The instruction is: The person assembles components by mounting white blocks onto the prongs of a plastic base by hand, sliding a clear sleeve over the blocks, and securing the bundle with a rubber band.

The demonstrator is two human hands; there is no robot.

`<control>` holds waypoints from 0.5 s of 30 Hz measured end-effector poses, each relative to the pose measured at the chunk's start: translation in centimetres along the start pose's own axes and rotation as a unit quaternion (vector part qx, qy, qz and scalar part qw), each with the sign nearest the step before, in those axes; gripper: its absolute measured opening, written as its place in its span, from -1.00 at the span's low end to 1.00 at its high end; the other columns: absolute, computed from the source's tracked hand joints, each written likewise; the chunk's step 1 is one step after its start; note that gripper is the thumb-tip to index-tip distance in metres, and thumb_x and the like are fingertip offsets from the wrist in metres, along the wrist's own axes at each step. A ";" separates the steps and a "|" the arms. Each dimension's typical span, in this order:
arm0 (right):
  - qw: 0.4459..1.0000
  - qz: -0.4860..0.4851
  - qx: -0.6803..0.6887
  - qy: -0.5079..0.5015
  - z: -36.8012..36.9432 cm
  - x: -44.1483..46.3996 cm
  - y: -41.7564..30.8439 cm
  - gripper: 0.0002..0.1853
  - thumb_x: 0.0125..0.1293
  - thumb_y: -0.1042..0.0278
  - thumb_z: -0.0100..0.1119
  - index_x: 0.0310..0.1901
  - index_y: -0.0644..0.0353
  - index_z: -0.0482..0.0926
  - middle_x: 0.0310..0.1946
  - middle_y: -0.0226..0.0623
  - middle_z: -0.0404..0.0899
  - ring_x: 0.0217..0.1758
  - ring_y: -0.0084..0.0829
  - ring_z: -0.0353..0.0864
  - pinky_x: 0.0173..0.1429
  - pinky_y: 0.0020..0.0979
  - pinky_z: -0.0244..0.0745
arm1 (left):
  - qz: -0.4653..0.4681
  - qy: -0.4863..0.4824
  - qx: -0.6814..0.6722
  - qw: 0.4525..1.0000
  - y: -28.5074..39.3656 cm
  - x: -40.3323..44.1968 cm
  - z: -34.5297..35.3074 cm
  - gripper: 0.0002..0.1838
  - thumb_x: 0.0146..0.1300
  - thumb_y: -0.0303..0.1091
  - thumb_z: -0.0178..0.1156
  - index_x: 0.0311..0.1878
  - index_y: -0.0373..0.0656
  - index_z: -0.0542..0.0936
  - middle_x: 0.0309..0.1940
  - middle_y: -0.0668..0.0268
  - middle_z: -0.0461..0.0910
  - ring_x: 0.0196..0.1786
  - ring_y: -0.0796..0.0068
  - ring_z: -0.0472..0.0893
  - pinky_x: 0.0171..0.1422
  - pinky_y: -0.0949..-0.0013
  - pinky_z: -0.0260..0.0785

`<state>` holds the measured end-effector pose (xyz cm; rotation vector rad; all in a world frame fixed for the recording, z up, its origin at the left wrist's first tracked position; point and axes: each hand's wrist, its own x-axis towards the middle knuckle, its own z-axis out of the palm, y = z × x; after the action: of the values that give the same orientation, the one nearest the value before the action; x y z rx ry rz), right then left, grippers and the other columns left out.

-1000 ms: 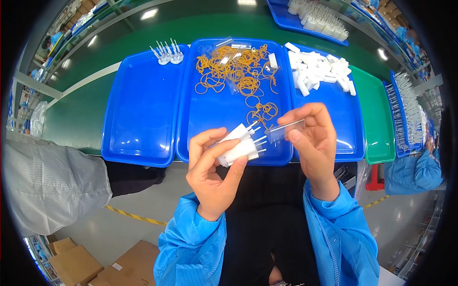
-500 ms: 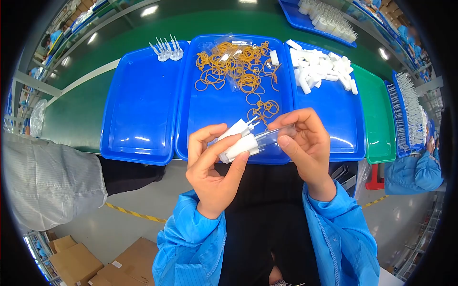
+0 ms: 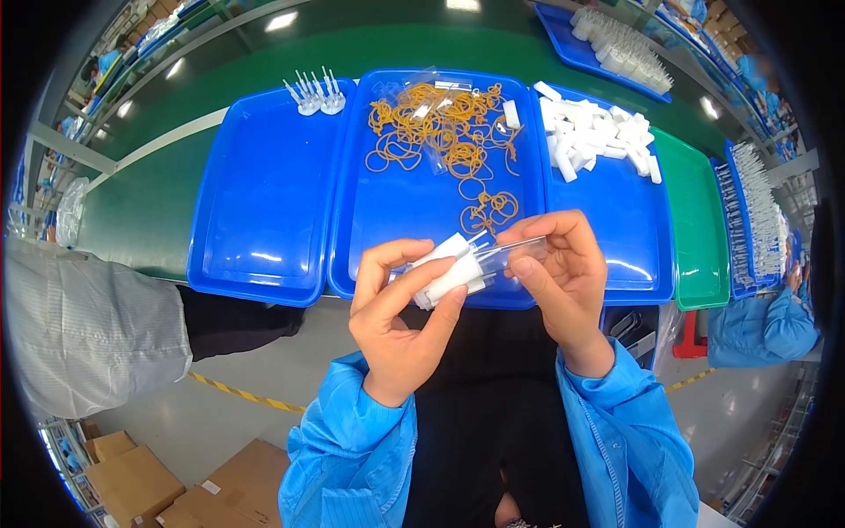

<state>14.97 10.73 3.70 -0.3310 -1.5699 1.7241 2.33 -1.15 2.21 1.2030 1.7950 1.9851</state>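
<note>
My left hand (image 3: 400, 308) is closed around a bundle of white blocks with thin stems (image 3: 453, 277), held above the near edge of the middle tray. The stems stick out toward the right. With thumb and fingertips my right hand (image 3: 568, 277) pinches a clear plastic sleeve (image 3: 515, 255), whose left end reaches the stems. Whether the sleeve surrounds a stem or lies beside it, I cannot tell. Behind the hands, in the middle blue tray (image 3: 387, 207), lies a tangle of yellow-brown rubber bands (image 3: 440, 123) with clear plastic pieces among them.
White blocks (image 3: 598, 132) are heaped in the right blue tray (image 3: 607, 220). Several stemmed pieces (image 3: 317, 99) stand at the back of the left blue tray (image 3: 264, 194). A green tray (image 3: 695, 220) and racks of stemmed parts (image 3: 748, 211) lie further right. Another person's grey sleeve (image 3: 97, 326) is at left.
The whole view has shifted slightly, with the trays a little lower. My hands keep the same grips, and the clear sleeve stays at the stems.
</note>
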 end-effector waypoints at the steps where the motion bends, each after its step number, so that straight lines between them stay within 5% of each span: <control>1: 1.000 -0.001 0.001 0.002 0.0 0.0 0.1 -0.70 0.26 0.61 0.18 -0.02 0.34 0.34 -0.07 -0.09 0.53 -0.06 -0.50 0.55 0.05 -0.49 0.47 | 0.001 0.001 0.000 1.000 0.0 0.0 -0.1 -0.70 -0.06 -0.62 0.39 -0.18 -0.25 0.69 -0.08 0.19 0.50 -0.04 0.36 0.55 -0.11 0.43 0.44; 7: 1.000 0.002 0.004 0.003 -0.2 0.1 0.2 -0.71 0.27 0.59 0.18 -0.02 0.35 0.34 -0.08 -0.10 0.54 -0.08 -0.52 0.55 0.04 -0.50 0.47 | 0.025 -0.027 0.037 0.999 0.5 0.4 -0.3 -0.72 -0.05 -0.62 0.37 -0.18 -0.27 0.68 -0.07 0.21 0.49 -0.06 0.41 0.52 -0.08 0.45 0.38; 15: 1.000 0.001 0.006 -0.007 -0.3 0.3 0.2 -0.71 0.27 0.59 0.18 -0.03 0.35 0.35 -0.09 -0.10 0.54 -0.08 -0.51 0.55 0.03 -0.50 0.47 | 0.061 -0.042 0.071 0.995 1.0 0.6 -0.5 -0.72 -0.02 -0.66 0.34 -0.18 -0.27 0.68 -0.07 0.17 0.48 -0.22 0.40 0.65 -0.22 0.47 0.54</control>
<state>14.88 11.17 3.55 -0.3170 -1.5693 1.7400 1.95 -1.34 3.40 1.4493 1.8891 1.8664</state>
